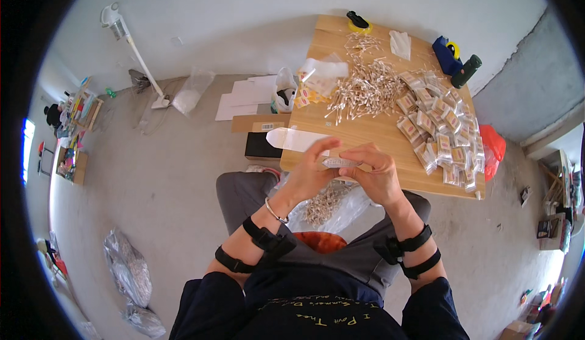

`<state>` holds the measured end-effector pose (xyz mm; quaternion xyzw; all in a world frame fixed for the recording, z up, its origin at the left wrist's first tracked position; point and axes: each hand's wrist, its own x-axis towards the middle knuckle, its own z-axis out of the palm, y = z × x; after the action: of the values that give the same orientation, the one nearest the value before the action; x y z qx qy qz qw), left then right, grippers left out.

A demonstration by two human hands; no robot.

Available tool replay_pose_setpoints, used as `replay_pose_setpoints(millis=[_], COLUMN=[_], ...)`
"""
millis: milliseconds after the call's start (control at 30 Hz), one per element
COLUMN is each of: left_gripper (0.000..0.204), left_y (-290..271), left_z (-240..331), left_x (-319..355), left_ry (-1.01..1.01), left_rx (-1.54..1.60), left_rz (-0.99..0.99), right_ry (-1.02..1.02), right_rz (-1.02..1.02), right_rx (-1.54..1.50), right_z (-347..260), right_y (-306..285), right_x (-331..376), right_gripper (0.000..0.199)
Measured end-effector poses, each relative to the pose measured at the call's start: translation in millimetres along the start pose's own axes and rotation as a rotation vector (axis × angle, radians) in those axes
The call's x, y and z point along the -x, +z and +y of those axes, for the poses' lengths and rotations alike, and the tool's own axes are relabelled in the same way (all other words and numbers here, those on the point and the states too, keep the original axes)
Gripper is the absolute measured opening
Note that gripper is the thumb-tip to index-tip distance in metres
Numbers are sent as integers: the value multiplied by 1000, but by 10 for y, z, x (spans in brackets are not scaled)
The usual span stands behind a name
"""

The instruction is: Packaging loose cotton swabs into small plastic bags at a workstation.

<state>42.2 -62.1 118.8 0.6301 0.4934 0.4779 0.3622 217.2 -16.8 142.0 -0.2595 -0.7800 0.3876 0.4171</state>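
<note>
Between my two hands, above the near edge of the wooden table (372, 134), is a small clear packet of cotton swabs (340, 162). My right hand (379, 170) pinches it from the right with bent fingers and thumb. My left hand (306, 174) grips its left end, with the upper fingers raised over it. Below the hands, a large clear bag of loose cotton swabs (323, 209) lies open between my legs. A big heap of loose cotton swabs (368, 90) covers the table's middle. To its right are piled many filled packets (442, 123) with yellowish labels.
A white paper sheet (295, 139) overhangs the table's left edge. Labelled bags (314, 87) lie farther back. A blue tape dispenser (446, 56) and a dark bottle (467, 72) stand at the far right. A black box (262, 146) sits on the floor beside the table; a vacuum cleaner (140, 56) leans on the wall.
</note>
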Motion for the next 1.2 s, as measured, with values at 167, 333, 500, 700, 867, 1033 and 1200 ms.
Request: replay_pose_setpoints(millis=[167,333,500,700,867,1033,1200], left_gripper=[35,33,30,19,10,8,13], left_y=[78,205,226,271,229,268,283], left_z=[-318,-689,-907,-1005,-944,-893,-895], left_x=[-14,-85,-103,-96,-149,-153,-178], left_ry=[-46,-120,-366,-239,-100,-99,-324], left_rx=[373,439,239,446,154,124,373], left_rz=[53,57,-14,84,67,94,55], right_ry=[217,304,355,319,224,289,440], right_rz=[56,58,93,72,37,37,19], right_rx=[-130,-169,-316,-290,-13,-7,-128], right_z=[395,826,1059,1202,1097,1081,1121], right_y=[68,119,203,263,202,213,230], right_x=[75,100,153,164,72,80,92], right_gripper=[29,27,23,16,11,8,3])
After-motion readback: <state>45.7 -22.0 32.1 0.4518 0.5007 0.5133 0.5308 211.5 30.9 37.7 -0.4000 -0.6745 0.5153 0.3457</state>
